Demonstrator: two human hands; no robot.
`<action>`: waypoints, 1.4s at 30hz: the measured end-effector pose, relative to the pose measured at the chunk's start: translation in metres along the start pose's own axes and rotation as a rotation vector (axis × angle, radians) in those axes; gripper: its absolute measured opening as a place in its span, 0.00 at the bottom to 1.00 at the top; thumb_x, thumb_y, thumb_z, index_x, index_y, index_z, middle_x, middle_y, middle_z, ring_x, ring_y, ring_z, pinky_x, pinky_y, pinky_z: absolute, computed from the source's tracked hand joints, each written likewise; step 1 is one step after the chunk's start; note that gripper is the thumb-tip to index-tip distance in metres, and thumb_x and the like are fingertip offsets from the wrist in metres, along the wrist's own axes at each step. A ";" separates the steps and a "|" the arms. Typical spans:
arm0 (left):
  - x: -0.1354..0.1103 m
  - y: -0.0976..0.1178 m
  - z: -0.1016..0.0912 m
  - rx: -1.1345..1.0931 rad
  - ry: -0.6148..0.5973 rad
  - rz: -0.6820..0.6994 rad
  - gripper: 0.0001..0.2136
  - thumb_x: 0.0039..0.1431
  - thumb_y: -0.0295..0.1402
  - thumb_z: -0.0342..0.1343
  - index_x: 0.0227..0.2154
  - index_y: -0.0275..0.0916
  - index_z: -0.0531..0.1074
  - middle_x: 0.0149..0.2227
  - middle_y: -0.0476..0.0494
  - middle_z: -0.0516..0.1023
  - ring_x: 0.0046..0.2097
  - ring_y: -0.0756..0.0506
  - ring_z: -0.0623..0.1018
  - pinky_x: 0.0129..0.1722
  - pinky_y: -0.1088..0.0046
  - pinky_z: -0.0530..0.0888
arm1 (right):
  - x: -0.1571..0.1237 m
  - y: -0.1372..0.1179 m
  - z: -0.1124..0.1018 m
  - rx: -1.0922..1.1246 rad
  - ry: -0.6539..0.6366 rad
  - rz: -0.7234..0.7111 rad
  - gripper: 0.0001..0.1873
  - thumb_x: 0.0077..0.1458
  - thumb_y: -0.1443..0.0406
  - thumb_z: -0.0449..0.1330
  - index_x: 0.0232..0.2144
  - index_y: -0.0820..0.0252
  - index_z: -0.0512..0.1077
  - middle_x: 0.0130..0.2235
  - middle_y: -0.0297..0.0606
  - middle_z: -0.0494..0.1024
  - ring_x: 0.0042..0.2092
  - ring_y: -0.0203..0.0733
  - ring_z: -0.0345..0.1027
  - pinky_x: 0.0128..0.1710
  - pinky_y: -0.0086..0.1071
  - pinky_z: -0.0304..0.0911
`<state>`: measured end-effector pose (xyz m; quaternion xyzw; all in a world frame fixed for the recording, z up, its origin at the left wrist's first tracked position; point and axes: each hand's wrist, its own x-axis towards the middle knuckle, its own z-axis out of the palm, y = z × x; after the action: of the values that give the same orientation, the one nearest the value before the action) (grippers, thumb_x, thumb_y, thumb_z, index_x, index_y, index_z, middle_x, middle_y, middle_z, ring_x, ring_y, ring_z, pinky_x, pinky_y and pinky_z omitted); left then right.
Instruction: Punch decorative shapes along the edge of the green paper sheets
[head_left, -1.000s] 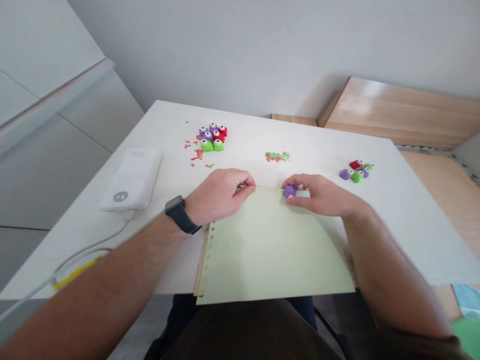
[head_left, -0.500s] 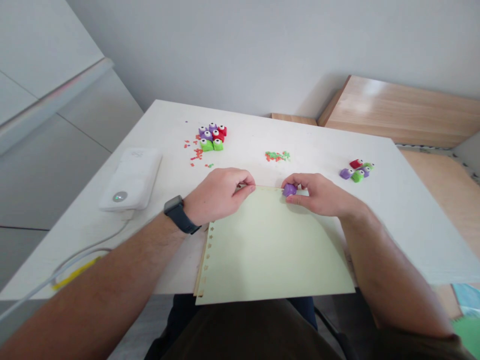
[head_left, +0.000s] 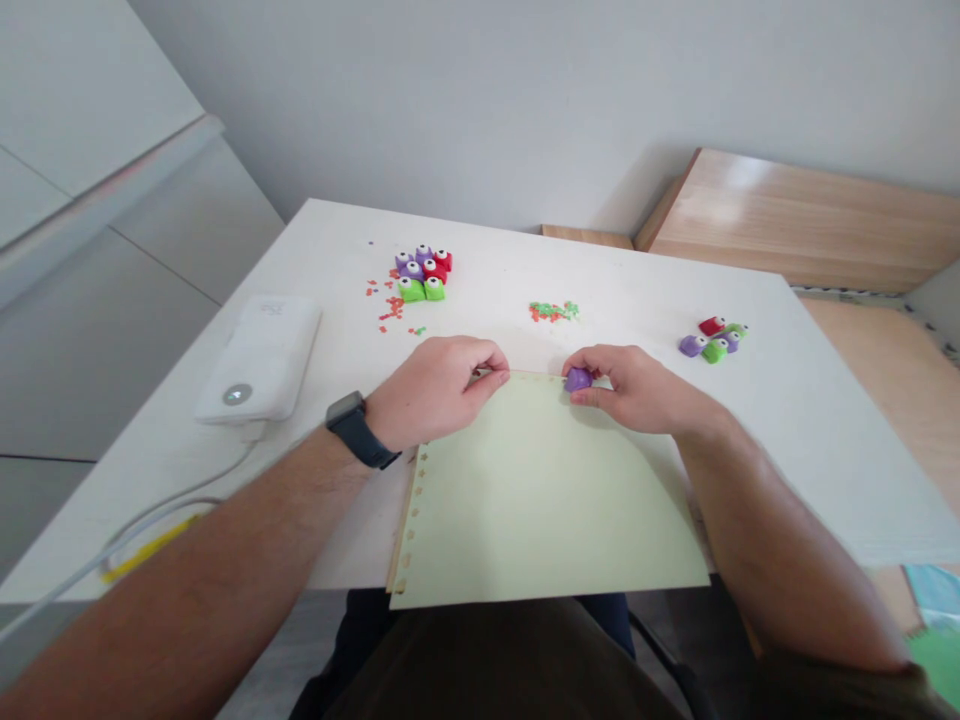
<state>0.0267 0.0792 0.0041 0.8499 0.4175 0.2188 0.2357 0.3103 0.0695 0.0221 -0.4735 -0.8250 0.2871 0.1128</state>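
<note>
While the left hand (head_left: 454, 390) steadies the paper: its thumb and forefinger pinch together at the far edge, seemingly with the sheet between them.
Purple craft punch (head_left: 578, 380): gripped between the thumb and fingers of the right hand (head_left: 637, 385), at the sheet's far edge; whether that edge sits in its slot is hidden.
Step in hand: judging by the star-shaped holes (head_left: 419, 491) down the left edge, punching along the far one; a clean cut would call for the paper seated flat and a firm squeeze.
Pale green sheet (head_left: 555, 490): thin, smooth, matt; its near edge reaches just past the white table (head_left: 795, 430), and tan layers show beneath its left side.
Eyed punches: glossy, chunky, plastic-looking, in purple, red and green with round white eyes; one cluster stands far left (head_left: 424, 275), another to the right (head_left: 715, 350).
Paper confetti: tiny flat orange-red and green bits, heaped centrally (head_left: 553, 312) and scattered beside the left cluster (head_left: 391, 307).
</note>
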 end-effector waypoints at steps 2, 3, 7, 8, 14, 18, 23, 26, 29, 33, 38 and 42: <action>0.000 0.000 0.000 0.000 -0.007 -0.003 0.09 0.67 0.36 0.54 0.37 0.41 0.79 0.38 0.47 0.84 0.40 0.45 0.80 0.42 0.68 0.71 | 0.000 0.000 0.000 -0.014 -0.011 -0.003 0.11 0.58 0.63 0.63 0.44 0.56 0.78 0.41 0.37 0.82 0.41 0.44 0.73 0.44 0.37 0.65; 0.000 0.000 0.000 0.000 -0.008 -0.005 0.09 0.67 0.36 0.54 0.37 0.41 0.79 0.38 0.47 0.84 0.40 0.45 0.80 0.42 0.68 0.71 | 0.001 0.000 0.000 -0.019 -0.011 -0.005 0.11 0.58 0.63 0.63 0.44 0.55 0.78 0.41 0.37 0.82 0.41 0.44 0.73 0.44 0.37 0.65; 0.000 -0.001 0.000 0.003 -0.019 -0.008 0.09 0.67 0.36 0.53 0.37 0.41 0.78 0.38 0.47 0.84 0.40 0.45 0.80 0.42 0.68 0.71 | 0.001 -0.001 -0.002 -0.023 -0.032 -0.017 0.11 0.59 0.62 0.62 0.45 0.55 0.77 0.42 0.37 0.82 0.42 0.44 0.73 0.45 0.38 0.66; 0.001 -0.001 0.000 0.006 -0.023 -0.007 0.10 0.67 0.36 0.53 0.37 0.41 0.78 0.38 0.47 0.84 0.40 0.45 0.80 0.41 0.68 0.71 | 0.001 -0.001 -0.002 -0.019 -0.041 -0.018 0.11 0.60 0.62 0.62 0.45 0.55 0.77 0.42 0.38 0.82 0.42 0.45 0.74 0.45 0.38 0.66; 0.000 -0.003 0.001 0.013 -0.018 -0.004 0.10 0.67 0.36 0.53 0.37 0.41 0.78 0.38 0.47 0.84 0.39 0.45 0.80 0.41 0.68 0.71 | -0.001 -0.002 -0.004 -0.016 -0.024 -0.064 0.13 0.60 0.61 0.62 0.47 0.55 0.76 0.45 0.39 0.82 0.45 0.47 0.74 0.49 0.41 0.67; 0.000 -0.003 0.001 0.009 -0.015 0.002 0.10 0.67 0.37 0.53 0.37 0.41 0.78 0.38 0.47 0.84 0.39 0.45 0.80 0.40 0.68 0.71 | -0.003 -0.001 -0.005 -0.005 -0.006 -0.068 0.15 0.60 0.62 0.61 0.49 0.54 0.76 0.47 0.40 0.82 0.46 0.48 0.74 0.50 0.43 0.67; 0.000 -0.003 0.001 -0.001 -0.021 -0.002 0.10 0.67 0.36 0.53 0.38 0.41 0.79 0.38 0.47 0.84 0.39 0.45 0.80 0.40 0.69 0.71 | -0.003 0.003 -0.008 0.060 0.022 -0.018 0.16 0.61 0.61 0.61 0.51 0.53 0.76 0.48 0.38 0.82 0.47 0.47 0.73 0.51 0.42 0.66; 0.000 -0.004 0.002 0.001 -0.027 -0.001 0.10 0.67 0.36 0.53 0.38 0.41 0.79 0.38 0.47 0.84 0.39 0.46 0.80 0.41 0.68 0.71 | -0.002 0.006 -0.010 0.129 0.120 0.029 0.15 0.61 0.60 0.61 0.49 0.55 0.76 0.47 0.40 0.82 0.45 0.47 0.72 0.49 0.42 0.67; 0.000 -0.004 0.002 0.009 -0.024 0.000 0.10 0.67 0.36 0.53 0.38 0.41 0.79 0.38 0.47 0.84 0.39 0.45 0.80 0.40 0.68 0.71 | -0.001 0.008 -0.010 0.200 0.192 0.062 0.15 0.61 0.58 0.62 0.48 0.57 0.76 0.46 0.41 0.81 0.43 0.46 0.72 0.46 0.41 0.67; -0.001 -0.004 0.001 0.009 -0.030 -0.003 0.10 0.67 0.36 0.53 0.37 0.41 0.79 0.38 0.46 0.84 0.39 0.45 0.80 0.40 0.68 0.71 | 0.003 0.012 -0.005 0.246 0.246 0.083 0.17 0.60 0.56 0.62 0.49 0.58 0.76 0.44 0.41 0.81 0.41 0.44 0.71 0.44 0.40 0.67; 0.000 -0.004 0.002 0.003 -0.034 -0.003 0.09 0.67 0.36 0.53 0.37 0.41 0.78 0.38 0.47 0.84 0.39 0.46 0.80 0.40 0.68 0.71 | 0.011 0.018 0.004 0.262 0.344 0.139 0.20 0.59 0.55 0.64 0.51 0.57 0.75 0.44 0.40 0.81 0.42 0.44 0.72 0.43 0.39 0.67; 0.000 -0.003 0.002 -0.001 -0.037 -0.007 0.09 0.67 0.36 0.54 0.37 0.41 0.78 0.37 0.48 0.83 0.39 0.46 0.80 0.40 0.69 0.71 | 0.014 0.019 0.006 0.245 0.387 0.168 0.19 0.59 0.55 0.64 0.49 0.58 0.76 0.44 0.40 0.81 0.43 0.44 0.72 0.44 0.40 0.67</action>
<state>0.0255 0.0803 0.0009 0.8522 0.4160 0.2026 0.2443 0.3137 0.0869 0.0053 -0.5694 -0.7049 0.2971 0.3011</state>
